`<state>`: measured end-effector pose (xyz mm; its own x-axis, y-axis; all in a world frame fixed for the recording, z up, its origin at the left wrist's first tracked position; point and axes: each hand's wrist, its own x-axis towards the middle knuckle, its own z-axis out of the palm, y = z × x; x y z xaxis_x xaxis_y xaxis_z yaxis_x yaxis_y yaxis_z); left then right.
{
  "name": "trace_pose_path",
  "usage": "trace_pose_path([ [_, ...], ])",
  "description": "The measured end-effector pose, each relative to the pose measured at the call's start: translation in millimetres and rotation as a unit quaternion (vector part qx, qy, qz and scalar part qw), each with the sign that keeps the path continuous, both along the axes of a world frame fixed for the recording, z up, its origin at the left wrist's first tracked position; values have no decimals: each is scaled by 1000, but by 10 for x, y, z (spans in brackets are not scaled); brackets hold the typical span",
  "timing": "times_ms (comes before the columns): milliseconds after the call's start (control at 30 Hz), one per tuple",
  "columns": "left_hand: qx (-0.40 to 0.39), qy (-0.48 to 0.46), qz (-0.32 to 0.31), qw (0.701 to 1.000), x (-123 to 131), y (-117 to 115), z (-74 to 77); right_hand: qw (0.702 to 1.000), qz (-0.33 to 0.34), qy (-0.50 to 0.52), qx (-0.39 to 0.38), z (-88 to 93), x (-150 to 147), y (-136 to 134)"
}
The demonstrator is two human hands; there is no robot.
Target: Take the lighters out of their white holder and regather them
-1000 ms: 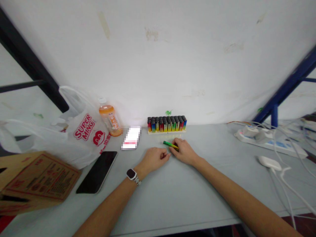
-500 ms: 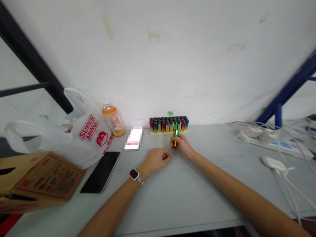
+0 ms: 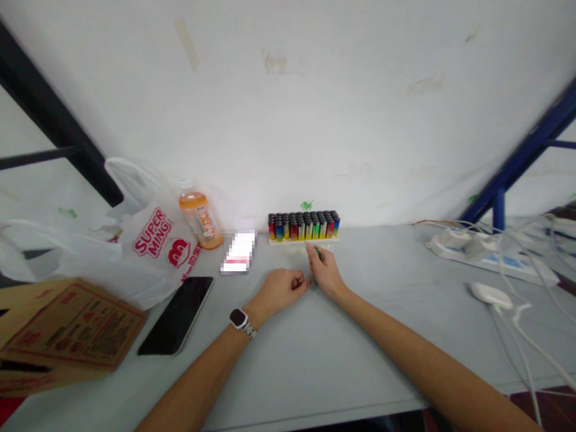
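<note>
Glossy dark phone (image 3: 176, 316), matt cardboard box (image 3: 83, 330), lighters (image 3: 305, 229) seemingly shiny plastic

A single camera, worn on the person's head, faces forward and down over the table (image 3: 360, 360) toward the white tray (image 3: 288, 242), slightly below mid-view. Beyond the tray the wall (image 3: 315, 120) fills the upper part. At arm's reach, the left hand (image 3: 281, 291) and right hand (image 3: 326, 270) show before the tray; the wide view takes in ground well to either side of it.
</note>
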<state>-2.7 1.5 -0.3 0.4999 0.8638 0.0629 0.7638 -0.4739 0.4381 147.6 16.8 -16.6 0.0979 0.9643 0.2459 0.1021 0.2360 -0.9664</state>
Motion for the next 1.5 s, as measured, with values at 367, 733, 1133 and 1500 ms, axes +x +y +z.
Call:
trace_pose_path([
  [367, 5, 4, 2, 1000, -1, 6, -7, 996, -41, -73, 38, -11, 8, -24],
  [733, 6, 12, 2, 1000, 0, 4, -9, 996, -19, -83, 29, -13, 17, -18],
  [1133, 4, 13, 4, 1000, 3, -9, 13, 998, 29, -52, 16, -47, 35, -48],
  [1500, -3, 16, 2, 1000, 2, -7, 24, 996, -2, -81, 46, -14, 18, -31],
])
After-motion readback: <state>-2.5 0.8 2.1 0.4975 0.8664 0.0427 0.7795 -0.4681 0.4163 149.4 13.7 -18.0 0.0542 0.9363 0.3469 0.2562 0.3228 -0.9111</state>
